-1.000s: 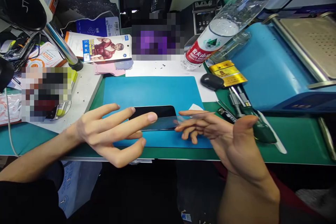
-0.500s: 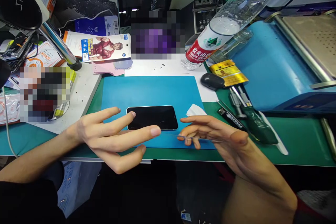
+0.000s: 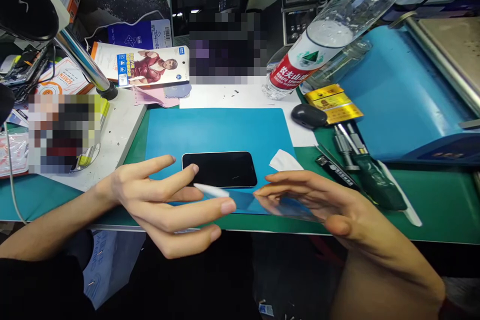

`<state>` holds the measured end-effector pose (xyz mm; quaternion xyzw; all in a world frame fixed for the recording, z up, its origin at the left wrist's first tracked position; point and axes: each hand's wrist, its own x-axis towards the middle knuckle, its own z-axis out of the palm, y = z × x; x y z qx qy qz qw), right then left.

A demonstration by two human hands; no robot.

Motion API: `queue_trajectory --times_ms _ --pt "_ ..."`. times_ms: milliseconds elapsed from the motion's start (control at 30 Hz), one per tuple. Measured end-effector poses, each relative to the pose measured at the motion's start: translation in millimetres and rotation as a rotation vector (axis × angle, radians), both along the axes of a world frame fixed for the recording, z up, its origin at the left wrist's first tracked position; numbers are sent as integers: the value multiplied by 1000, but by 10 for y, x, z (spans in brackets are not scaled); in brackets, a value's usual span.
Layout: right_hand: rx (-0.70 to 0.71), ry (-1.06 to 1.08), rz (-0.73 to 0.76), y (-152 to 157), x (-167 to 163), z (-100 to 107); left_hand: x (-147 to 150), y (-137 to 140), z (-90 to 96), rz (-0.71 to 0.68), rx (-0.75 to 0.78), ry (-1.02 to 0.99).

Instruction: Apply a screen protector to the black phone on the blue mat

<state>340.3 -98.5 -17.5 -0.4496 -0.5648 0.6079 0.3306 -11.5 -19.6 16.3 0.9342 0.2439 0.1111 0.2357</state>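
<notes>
My right hand (image 3: 318,197) holds a clear, thin screen protector (image 3: 245,201) by its right part, between thumb and fingers, tilted above the mat's front edge. My left hand (image 3: 161,200) is at the protector's left end with its fingers spread; whether a fingertip touches it I cannot tell. A white sliver (image 3: 212,190) shows above the left index finger, either a reflection or a strip. Just beyond both hands a phone (image 3: 221,169) with a dark screen lies flat on the blue mat (image 3: 213,130). A crumpled white wipe (image 3: 284,161) rests by the right fingertips.
Right of the mat are a black mouse (image 3: 309,116), a yellow packet (image 3: 333,102), a green-handled tool (image 3: 378,180) and a blue machine (image 3: 397,110). Behind stand a tilted-looking water bottle (image 3: 307,55) and a printed box (image 3: 153,66). A lamp post (image 3: 84,62) rises at left.
The protector has tilted from nearly edge-on so more of its face shows, and the white sliver has appeared. My right hand has shifted slightly right and down; the left fingers moved slightly right.
</notes>
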Motion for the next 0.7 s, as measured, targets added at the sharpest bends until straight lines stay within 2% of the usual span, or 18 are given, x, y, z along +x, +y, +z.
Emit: queue_trajectory --times_ms 100,167,233,267,333,433,500,600,700 --pt "104 -78 -40 -10 9 -24 -49 -3 -119 -28 75 -35" --pt "207 -149 -97 -16 8 -42 -80 -13 -207 -26 224 -167" --pt "310 -240 -156 -18 -3 -73 -93 -22 -268 44 372 -350" --pt "353 -294 -173 -16 -11 -94 -90 -25 -284 102 398 -417" --pt "425 -399 -175 -2 -36 -144 -65 -23 -288 217 313 -458" --pt "526 -462 -117 45 -80 -211 -4 -11 -258 337 -36 -350" --pt "578 -472 -84 92 -106 -233 33 -7 -232 380 -208 -211" --pt "626 -511 -40 184 -129 -233 69 -12 -197 357 -261 -14" --pt "650 -518 30 275 -133 -230 81 -20 -183 326 -232 55"
